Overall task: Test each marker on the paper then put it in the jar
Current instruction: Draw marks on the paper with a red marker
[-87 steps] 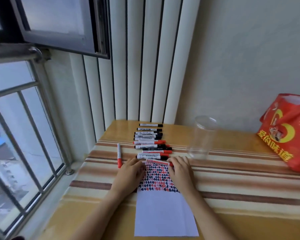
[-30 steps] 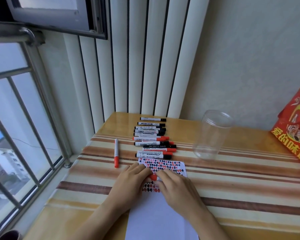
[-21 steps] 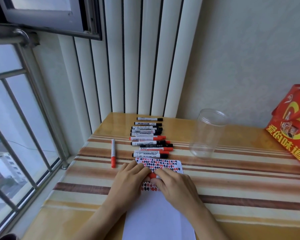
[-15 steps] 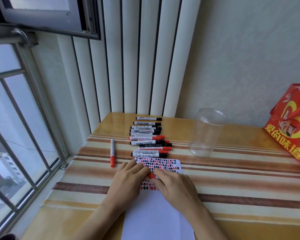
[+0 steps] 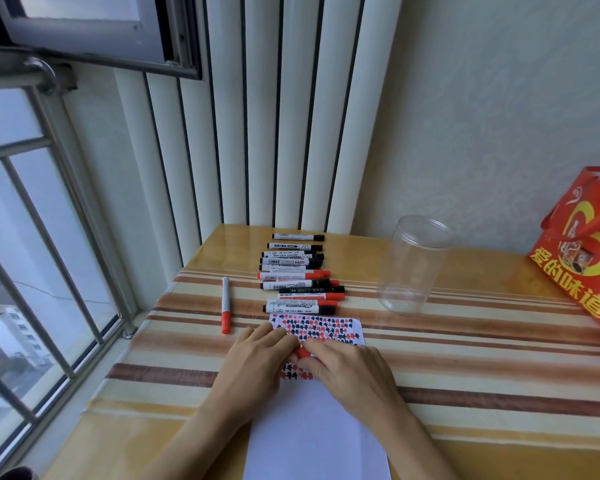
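A person's left hand (image 5: 257,365) and right hand (image 5: 352,372) meet at the lower centre of the frame, fingers curled round a red marker (image 5: 302,352) of which only a short red section shows between the fingertips. Whether that section is cap or barrel cannot be told. Both hands rest on a white sheet of paper (image 5: 312,438) whose upper part is covered with rows of small red and black marks; its lower part is blank. Both forearms come in from the bottom edge and angle toward each other.

Just above the paper lies a row of markers (image 5: 298,278), white-bodied with black or red caps, stacked one behind another toward the wall. A single red-capped marker (image 5: 226,308) lies apart, left of the row. A clear jar (image 5: 413,268) stands upright at centre right on the striped table (image 5: 482,358). A red bag (image 5: 589,251) sits at the right edge.
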The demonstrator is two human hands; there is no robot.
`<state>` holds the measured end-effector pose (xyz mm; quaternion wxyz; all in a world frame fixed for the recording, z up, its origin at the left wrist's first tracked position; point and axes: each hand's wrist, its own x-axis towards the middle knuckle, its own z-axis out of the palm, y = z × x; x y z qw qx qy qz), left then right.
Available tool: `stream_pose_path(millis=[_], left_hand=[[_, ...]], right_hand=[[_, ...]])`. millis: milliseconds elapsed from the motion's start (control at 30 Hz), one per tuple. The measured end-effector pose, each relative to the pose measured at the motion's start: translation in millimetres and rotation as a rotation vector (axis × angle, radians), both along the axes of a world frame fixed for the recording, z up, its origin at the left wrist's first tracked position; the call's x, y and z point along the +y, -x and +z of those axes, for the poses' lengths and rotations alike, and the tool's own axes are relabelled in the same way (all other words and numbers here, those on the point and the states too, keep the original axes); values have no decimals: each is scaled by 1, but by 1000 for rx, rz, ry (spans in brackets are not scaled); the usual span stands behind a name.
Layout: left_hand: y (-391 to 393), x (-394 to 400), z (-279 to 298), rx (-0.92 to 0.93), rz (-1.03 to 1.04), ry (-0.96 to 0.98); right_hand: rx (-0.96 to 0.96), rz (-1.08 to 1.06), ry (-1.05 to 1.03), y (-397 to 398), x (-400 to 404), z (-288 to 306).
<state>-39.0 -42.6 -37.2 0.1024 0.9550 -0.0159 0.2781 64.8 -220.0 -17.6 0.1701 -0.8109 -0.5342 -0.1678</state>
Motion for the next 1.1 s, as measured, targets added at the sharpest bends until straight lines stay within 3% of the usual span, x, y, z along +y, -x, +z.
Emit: stream_pose_path(millis=[167,367,633,833,1100], left_hand=[[3,1,-3,51,-33,82],[1,-1,-1,63,7,35],[1,0,-3,-61,60,83],[-9,5,-4,5,159,187],[-45,-5,-2,194,74,131]], right_hand=[[-80,15,-5,-1,2,-8],[-131,5,-11,-3,7,-17],[-92,-145,-62,-6,-2,-16],[277,-212,-242,-16,-23,-11],[490,-210,-486,-20,-26,-9]])
